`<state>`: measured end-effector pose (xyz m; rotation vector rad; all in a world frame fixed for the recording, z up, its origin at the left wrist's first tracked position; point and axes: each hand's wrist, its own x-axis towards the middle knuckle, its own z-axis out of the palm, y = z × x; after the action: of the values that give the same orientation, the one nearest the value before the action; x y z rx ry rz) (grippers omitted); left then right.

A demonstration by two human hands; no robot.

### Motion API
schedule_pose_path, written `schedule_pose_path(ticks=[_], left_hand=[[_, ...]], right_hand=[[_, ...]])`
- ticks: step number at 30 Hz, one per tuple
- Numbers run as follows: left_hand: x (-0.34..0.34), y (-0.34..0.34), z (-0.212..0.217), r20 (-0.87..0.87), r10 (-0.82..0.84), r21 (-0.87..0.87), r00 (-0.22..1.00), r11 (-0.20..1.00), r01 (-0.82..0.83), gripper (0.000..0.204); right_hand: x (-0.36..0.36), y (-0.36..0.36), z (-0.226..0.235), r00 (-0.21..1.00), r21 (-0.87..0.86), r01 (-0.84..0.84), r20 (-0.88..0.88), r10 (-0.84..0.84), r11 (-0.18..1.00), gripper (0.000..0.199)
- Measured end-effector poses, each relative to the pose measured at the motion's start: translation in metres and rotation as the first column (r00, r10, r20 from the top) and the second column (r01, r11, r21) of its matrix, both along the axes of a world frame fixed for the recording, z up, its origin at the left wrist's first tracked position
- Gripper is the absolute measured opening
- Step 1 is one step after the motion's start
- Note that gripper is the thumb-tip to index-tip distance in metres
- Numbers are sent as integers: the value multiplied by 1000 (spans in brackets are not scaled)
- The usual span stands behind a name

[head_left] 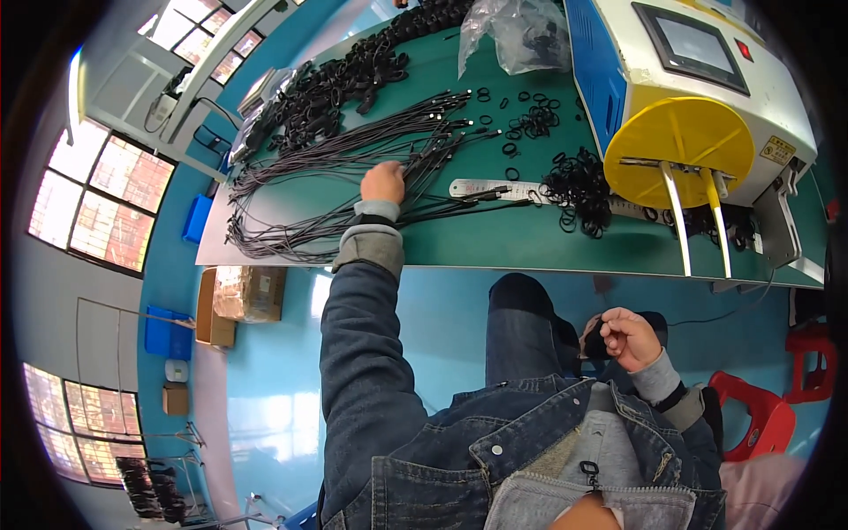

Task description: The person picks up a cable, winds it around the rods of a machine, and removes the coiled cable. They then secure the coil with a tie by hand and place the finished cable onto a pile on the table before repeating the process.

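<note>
Long black cables (305, 231) with small plugs lie in a bent bundle across the left half of the green table. My left hand (382, 183) is closed over the bundle, its fingertips down among the cables; they seem to grip a cable, though the back of the hand hides most of the hold. Down by my lap, off the table, my right hand (629, 338) has its fingers curled together in a pinch. Something small and dark shows at its fingertips, too small to name. Small black rings (579, 190) are heaped to the right of the cables.
A steel ruler (495, 189) lies partly under the rings. On the right stands a white and blue machine (707, 53) with a yellow disc (654, 132) and two projecting rods. Black coiled cables (331, 97) and a clear plastic bag (521, 40) sit farther back. A red stool (751, 415) stands at right.
</note>
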<state>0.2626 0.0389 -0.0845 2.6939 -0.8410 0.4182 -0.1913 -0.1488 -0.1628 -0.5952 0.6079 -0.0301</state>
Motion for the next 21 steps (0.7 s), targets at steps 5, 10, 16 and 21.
schedule_pose_path(ticks=[5,10,16,21], left_hand=[[-18,18,63,250,-46,-668,967,715,207,15],[-109,29,101,503,-264,-477,823,709,519,17],[-238,-4,113,314,-809,16,497,528,849,24],[-276,-53,118,184,-878,-153,442,419,895,28]], right_hand=[[-6,-3,3,998,-197,-52,11,56,979,14],[-3,22,86,989,-743,93,144,24,663,24],[1,13,167,852,-619,519,432,296,-589,37],[-36,-18,152,914,-594,380,359,189,-709,38]])
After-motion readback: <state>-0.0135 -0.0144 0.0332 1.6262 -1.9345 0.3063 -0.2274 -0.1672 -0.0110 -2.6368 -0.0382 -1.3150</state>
